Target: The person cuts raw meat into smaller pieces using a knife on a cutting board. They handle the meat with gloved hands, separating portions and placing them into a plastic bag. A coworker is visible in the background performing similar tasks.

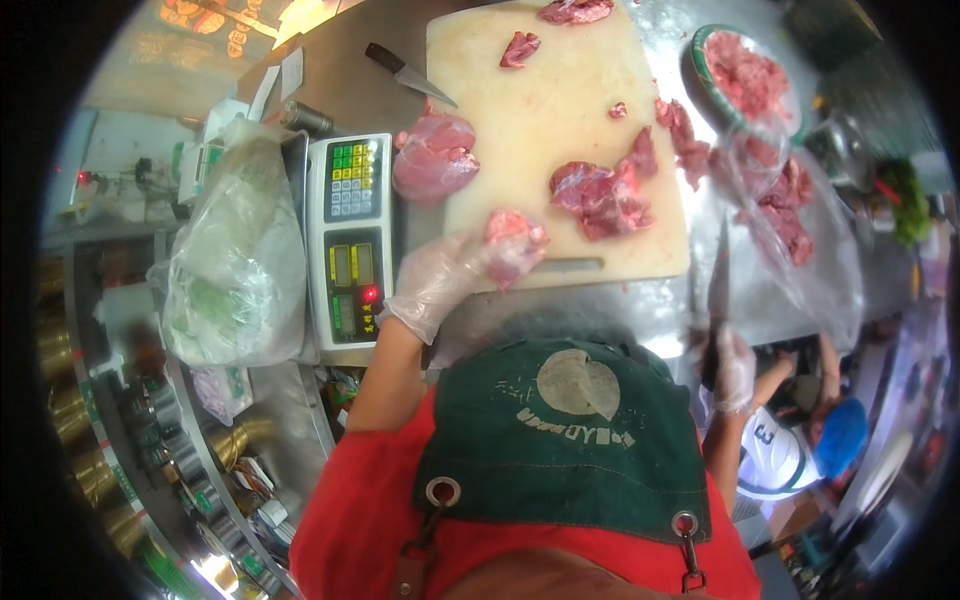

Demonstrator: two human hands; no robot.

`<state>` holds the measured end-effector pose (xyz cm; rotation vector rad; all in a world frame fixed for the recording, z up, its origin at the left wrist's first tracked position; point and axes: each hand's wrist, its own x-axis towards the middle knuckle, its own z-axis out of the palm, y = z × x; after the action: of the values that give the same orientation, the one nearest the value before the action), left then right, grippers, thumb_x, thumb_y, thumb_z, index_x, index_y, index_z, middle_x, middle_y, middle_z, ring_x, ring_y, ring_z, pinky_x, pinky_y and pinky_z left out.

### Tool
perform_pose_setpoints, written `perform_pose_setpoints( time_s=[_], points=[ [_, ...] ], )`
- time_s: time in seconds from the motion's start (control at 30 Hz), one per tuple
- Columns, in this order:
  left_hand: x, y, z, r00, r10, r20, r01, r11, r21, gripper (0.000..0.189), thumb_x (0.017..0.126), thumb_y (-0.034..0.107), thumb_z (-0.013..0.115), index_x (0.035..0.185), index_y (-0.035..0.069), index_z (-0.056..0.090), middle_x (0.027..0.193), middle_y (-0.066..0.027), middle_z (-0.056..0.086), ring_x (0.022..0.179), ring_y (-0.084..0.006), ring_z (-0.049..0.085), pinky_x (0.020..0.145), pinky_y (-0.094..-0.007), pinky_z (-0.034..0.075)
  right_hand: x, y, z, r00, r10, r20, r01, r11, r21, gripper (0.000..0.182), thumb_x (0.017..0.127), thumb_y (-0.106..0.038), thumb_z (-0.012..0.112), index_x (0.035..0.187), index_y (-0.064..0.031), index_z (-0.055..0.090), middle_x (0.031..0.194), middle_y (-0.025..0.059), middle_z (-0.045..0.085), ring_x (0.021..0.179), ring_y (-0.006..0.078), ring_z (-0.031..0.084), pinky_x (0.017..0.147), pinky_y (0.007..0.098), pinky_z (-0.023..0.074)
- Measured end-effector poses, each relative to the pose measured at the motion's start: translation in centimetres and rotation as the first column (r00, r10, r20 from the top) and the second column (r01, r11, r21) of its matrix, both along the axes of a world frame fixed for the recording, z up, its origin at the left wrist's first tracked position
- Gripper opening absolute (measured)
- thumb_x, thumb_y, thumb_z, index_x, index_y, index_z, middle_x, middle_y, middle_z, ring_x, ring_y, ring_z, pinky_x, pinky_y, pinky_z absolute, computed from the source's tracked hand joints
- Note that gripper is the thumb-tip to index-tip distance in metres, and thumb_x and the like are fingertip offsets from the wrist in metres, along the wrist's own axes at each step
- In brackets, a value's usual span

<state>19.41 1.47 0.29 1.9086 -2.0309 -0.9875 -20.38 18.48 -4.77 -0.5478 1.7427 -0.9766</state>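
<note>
My left hand point(435, 281), in a clear plastic glove, holds a piece of raw meat point(514, 244) over the near left edge of a cream cutting board point(540, 112). My right hand point(733, 369), also gloved, grips a knife point(720, 277) at the right, its blade pointing away from me. A cut piece of red meat point(604, 199) lies on the right part of the board, and smaller pieces lie toward the far side. One large lump of meat point(435, 161) rests at the board's left edge. A second knife point(409, 71) with a dark handle lies at the far left corner.
A digital scale point(351, 300) stands on the left beside a full plastic bag point(240, 255). At the right are a green-rimmed bowl of meat point(697, 60) and a clear bag with meat point(832, 225). Another person in a blue cap point(841, 439) is at the lower right.
</note>
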Motion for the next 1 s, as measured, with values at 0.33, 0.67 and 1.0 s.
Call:
perform_pose_setpoints(
  time_s=[0.33,0.67,1.0],
  points=[
    [-4.5,-1.5,-2.5,0.986,-0.087,0.142,0.135,0.916,-0.377,0.027,0.083,0.036,0.071,0.090,0.010,0.068,0.095,-0.0103,0.066,0.087,-0.0371,0.064,0.074,-0.0444,0.053,4.3,-3.4,3.6,0.963,0.158,-0.219,-0.165,0.986,-0.013,0.028,0.100,-0.020,0.062,0.117,0.0013,0.068,0.072,0.0030,0.065,0.059,0.0086,0.055,0.057,0.0247,0.0459],
    [-2.2,0.8,-6.8,0.992,0.126,0.030,-0.103,0.904,-0.416,0.020,0.089,0.027,0.063,0.089,0.007,0.069,0.086,-0.0180,0.067,0.077,-0.0359,0.067,0.070,-0.0459,0.053,10.8,-7.2,0.9,0.477,0.660,-0.580,-0.730,0.665,0.157,0.031,0.096,-0.040,0.060,0.101,-0.0105,0.066,0.086,0.0204,0.068,0.082,0.0420,0.066,0.073,0.0512,0.0512],
    [-1.5,1.2,-4.8,0.928,0.274,-0.251,-0.311,0.943,-0.122,0.036,0.093,0.036,0.059,0.094,0.002,0.067,0.087,-0.0211,0.068,0.085,-0.0344,0.069,0.076,-0.0414,0.052,10.4,-6.9,2.3,0.602,0.585,-0.544,-0.643,0.759,0.105,0.032,0.095,-0.039,0.061,0.117,-0.0161,0.066,0.098,0.0215,0.069,0.094,0.0395,0.066,0.082,0.0487,0.0521]
  ],
)
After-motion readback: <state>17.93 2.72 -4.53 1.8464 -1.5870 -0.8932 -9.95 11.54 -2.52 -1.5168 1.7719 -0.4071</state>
